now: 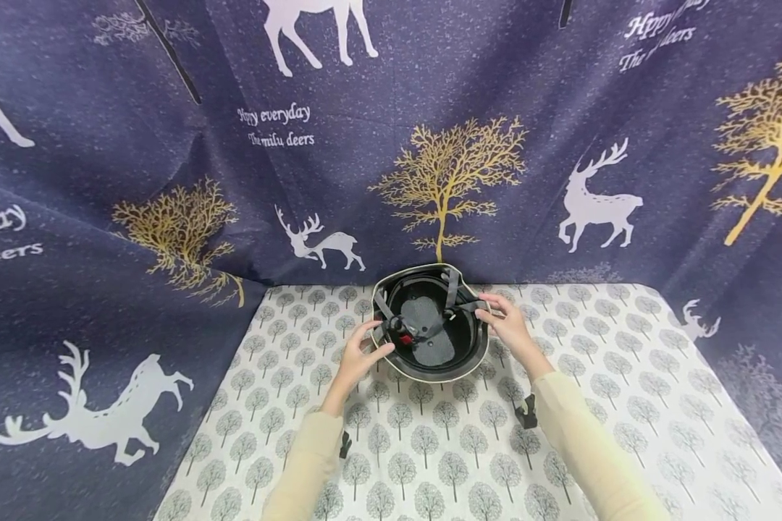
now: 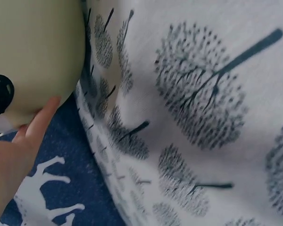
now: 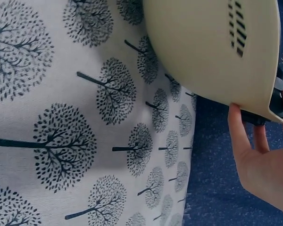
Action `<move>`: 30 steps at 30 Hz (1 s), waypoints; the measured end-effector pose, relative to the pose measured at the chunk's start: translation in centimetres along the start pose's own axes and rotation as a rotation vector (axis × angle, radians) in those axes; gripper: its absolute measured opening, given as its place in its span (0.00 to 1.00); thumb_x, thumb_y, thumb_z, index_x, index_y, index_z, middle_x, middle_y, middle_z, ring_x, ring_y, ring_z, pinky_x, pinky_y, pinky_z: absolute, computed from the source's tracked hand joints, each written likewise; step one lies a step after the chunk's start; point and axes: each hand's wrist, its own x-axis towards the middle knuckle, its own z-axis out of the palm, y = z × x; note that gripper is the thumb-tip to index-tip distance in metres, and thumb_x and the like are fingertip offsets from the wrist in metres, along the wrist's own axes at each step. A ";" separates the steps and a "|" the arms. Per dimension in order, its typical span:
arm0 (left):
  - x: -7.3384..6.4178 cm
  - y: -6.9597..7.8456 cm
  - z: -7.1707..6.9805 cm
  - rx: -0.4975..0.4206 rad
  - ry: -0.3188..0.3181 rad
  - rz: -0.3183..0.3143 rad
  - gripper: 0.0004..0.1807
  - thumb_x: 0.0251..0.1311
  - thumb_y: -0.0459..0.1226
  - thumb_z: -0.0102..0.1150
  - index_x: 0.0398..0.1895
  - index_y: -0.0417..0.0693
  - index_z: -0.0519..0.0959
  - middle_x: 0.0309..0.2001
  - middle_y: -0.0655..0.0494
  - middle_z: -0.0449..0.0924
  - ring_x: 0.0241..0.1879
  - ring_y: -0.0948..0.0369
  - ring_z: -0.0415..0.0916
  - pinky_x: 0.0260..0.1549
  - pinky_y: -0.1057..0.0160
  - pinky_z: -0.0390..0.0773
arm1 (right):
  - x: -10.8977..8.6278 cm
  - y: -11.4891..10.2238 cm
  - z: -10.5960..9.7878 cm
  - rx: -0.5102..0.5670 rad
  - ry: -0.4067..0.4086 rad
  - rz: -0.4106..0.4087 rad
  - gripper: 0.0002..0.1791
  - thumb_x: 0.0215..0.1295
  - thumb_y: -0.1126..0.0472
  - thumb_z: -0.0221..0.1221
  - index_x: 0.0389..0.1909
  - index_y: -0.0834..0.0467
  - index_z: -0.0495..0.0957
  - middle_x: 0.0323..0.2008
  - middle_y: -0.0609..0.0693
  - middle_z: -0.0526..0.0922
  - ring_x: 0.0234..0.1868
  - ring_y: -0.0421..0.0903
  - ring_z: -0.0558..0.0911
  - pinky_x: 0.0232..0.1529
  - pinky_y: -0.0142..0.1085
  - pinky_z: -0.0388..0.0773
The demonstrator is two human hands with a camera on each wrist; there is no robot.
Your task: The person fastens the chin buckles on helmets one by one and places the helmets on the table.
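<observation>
A cream helmet (image 1: 439, 376) is turned with its open side up in the head view, its black lining and grey pad (image 1: 423, 315) showing. Grey chin straps (image 1: 452, 288) cross the opening, and a small red part (image 1: 405, 339) shows inside at the left. My left hand (image 1: 357, 356) holds the left rim, thumb on the near side. On the opposite side my right hand (image 1: 510, 324) grips the rim beside a strap. The left wrist view shows the smooth shell (image 2: 37, 42) with a round black piece (image 2: 1, 95); the right wrist view shows vent slots (image 3: 237, 30).
Under the helmet is a table covered by a white cloth (image 1: 452, 470) with grey trees. Behind and to the left hangs a dark blue curtain (image 1: 365, 166) with deer and golden trees. Small black mounts (image 1: 526, 412) sit by the forearms.
</observation>
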 end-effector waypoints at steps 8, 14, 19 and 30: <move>-0.2 1.5 -0.7 -0.065 -0.048 0.038 0.34 0.56 0.29 0.66 0.67 0.35 0.66 0.72 0.32 0.56 0.63 0.38 0.71 0.59 0.54 0.78 | -0.5 0.5 0.7 0.068 0.023 0.023 0.27 0.68 0.57 0.60 0.66 0.59 0.68 0.63 0.63 0.71 0.54 0.46 0.79 0.54 0.45 0.82; 0.8 0.6 -2.5 -0.088 0.035 0.013 0.31 0.56 0.27 0.64 0.65 0.40 0.70 0.71 0.39 0.63 0.60 0.39 0.74 0.35 0.69 0.84 | -1.0 1.1 3.0 0.151 0.008 0.048 0.28 0.67 0.59 0.61 0.66 0.60 0.67 0.61 0.63 0.71 0.41 0.33 0.80 0.50 0.40 0.84; 0.8 1.6 -3.4 -0.061 -0.005 -0.012 0.31 0.57 0.28 0.65 0.65 0.40 0.70 0.74 0.41 0.58 0.60 0.39 0.73 0.33 0.66 0.85 | -1.1 1.9 3.6 0.169 0.000 0.071 0.29 0.68 0.59 0.60 0.67 0.59 0.66 0.62 0.64 0.69 0.40 0.35 0.80 0.47 0.37 0.85; 1.6 2.8 -3.4 0.138 -0.029 0.090 0.33 0.56 0.36 0.69 0.66 0.47 0.71 0.73 0.43 0.60 0.71 0.44 0.61 0.69 0.48 0.67 | -1.0 1.7 3.0 0.094 -0.006 0.071 0.26 0.71 0.62 0.55 0.66 0.66 0.65 0.67 0.65 0.66 0.52 0.48 0.80 0.60 0.49 0.78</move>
